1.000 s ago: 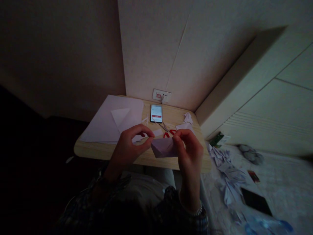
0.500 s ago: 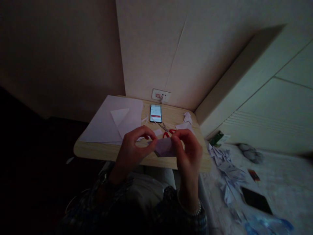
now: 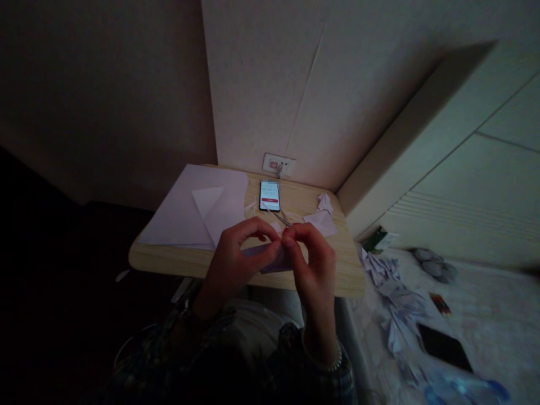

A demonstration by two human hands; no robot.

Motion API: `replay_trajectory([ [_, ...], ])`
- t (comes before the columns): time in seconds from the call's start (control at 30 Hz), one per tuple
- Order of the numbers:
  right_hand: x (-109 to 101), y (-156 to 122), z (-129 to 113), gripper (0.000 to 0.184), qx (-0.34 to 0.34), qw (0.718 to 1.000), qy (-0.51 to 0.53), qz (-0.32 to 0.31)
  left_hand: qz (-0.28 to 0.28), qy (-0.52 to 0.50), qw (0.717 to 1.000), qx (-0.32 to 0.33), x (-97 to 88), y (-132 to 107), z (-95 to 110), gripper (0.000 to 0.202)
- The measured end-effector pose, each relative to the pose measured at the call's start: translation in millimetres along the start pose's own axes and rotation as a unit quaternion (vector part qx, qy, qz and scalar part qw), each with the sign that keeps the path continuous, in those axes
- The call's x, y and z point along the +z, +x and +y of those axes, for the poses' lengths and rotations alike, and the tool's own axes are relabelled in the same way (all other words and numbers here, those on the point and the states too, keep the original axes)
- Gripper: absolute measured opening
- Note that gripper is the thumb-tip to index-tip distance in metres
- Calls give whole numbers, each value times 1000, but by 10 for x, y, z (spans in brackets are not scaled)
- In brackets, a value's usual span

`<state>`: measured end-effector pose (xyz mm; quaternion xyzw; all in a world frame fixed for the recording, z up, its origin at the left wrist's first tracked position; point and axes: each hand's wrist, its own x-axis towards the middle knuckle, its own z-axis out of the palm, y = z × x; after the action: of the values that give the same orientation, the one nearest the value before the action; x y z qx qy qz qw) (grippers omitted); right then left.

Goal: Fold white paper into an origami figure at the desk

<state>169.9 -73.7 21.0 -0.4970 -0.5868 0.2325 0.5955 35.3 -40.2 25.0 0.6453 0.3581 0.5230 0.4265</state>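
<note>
A small piece of folded paper (image 3: 276, 264) is pinched between my two hands above the front edge of the small wooden table (image 3: 172, 260). My left hand (image 3: 242, 253) grips it between thumb and forefinger. Close beside it, my right hand (image 3: 310, 259) pinches the same paper, fingertips almost touching those of the left. Much of the paper is hidden behind the fingers. Just beyond my hands lie scissors (image 3: 282, 220), their red handles mostly covered by my right hand. Paper scraps (image 3: 250, 207) lie near the scissors.
Large paper sheets (image 3: 169, 216) with a folded triangle on top cover the table's left side. A lit phone (image 3: 270, 196) lies at the back below a wall socket (image 3: 279, 165). Folded papers (image 3: 321, 222) sit at right. The bed holds more folded paper (image 3: 394, 292) and a dark tablet-like slab (image 3: 444, 347).
My right hand has moved left along the paper, so both sets of fingertips are now close together. More of the paper is covered, and the scissors' red handles are now mostly hidden.
</note>
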Motion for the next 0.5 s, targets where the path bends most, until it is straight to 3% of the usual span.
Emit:
replay_trajectory([
  [0.3,-115,-7,14,11,13,999,-3,45,39,6,999,-8,-84,25,-74,7],
  [0.5,-43,-3,-12,9,10,1000,-15,11,-1,-31,999,-12,4,19,-20,5],
])
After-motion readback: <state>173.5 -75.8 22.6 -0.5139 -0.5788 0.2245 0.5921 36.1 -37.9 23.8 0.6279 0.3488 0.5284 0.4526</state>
